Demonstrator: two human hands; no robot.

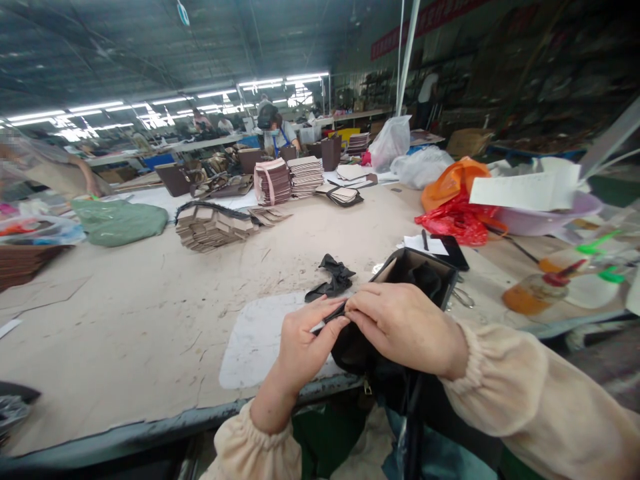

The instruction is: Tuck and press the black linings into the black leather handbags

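Observation:
At the table's front edge is a black bag [350, 350], its stiff, box-like opening facing up and black material inside. My left hand [307, 337] pinches a dark edge of it between thumb and fingers. Close against it, my right hand [405, 323] pinches the same edge with its fingertips and covers part of the bag. Under the bag and my left hand lies a white sheet [250, 343]. Just beyond my hands is a crumpled black scrap [331, 277]. A small metal zipper pull [368, 387] hangs below the bag's near side.
Right of the bag lie scissors [463, 297], a dark phone-like slab [453, 252] and glue bottles [535, 293]. Farther back are red and orange plastic bags [457, 193], stacked brown panels [273, 181], fanned pieces [213, 228] and a green bag [120, 221]. Co-workers [280, 133] stand beyond.

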